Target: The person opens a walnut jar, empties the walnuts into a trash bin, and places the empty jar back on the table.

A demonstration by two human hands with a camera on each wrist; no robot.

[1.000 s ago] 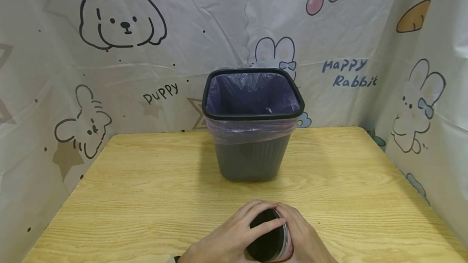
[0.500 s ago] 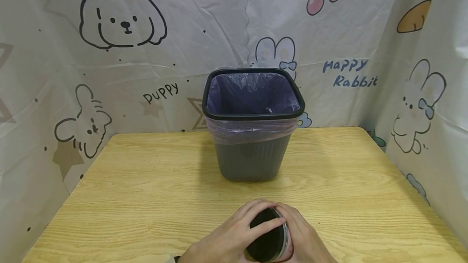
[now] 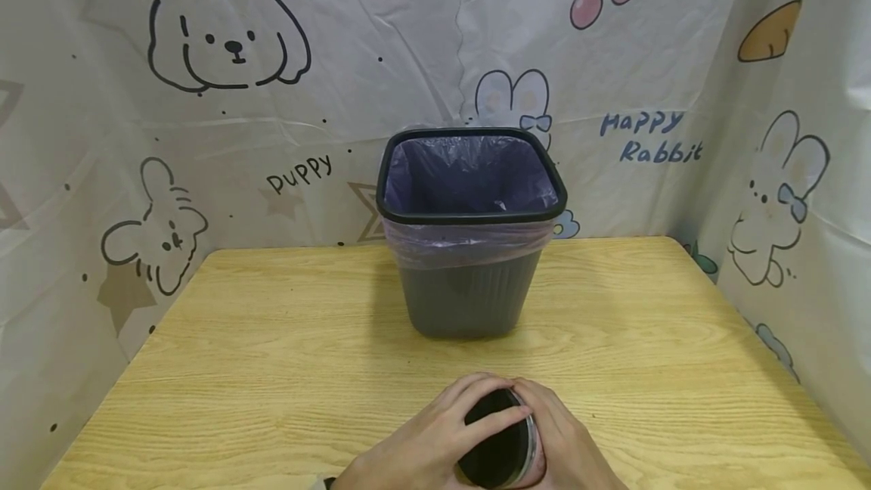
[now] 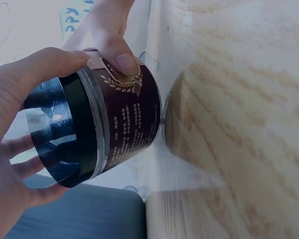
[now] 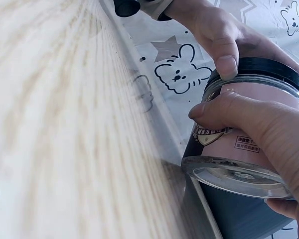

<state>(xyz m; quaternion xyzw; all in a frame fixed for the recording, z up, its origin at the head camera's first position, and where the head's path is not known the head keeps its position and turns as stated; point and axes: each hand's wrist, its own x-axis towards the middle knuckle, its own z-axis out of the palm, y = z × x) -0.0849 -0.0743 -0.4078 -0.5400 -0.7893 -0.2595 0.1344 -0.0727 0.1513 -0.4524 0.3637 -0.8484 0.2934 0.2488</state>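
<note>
A clear plastic jar with a black lid is between my hands near the front edge of the table. Its label is dark brown on one part and pink on another, with small print. My left hand grips the lid, fingers spread over its top and around its rim. Lower down, my right hand holds the body, its thumb lying across the label in the right wrist view. The lid sits on the jar's mouth. In the left wrist view the jar's base is close over the wooden surface.
Behind the hands, a grey trash bin lined with a purple bag stands on the wooden table. A cartoon-printed cloth hangs at the back and on both sides.
</note>
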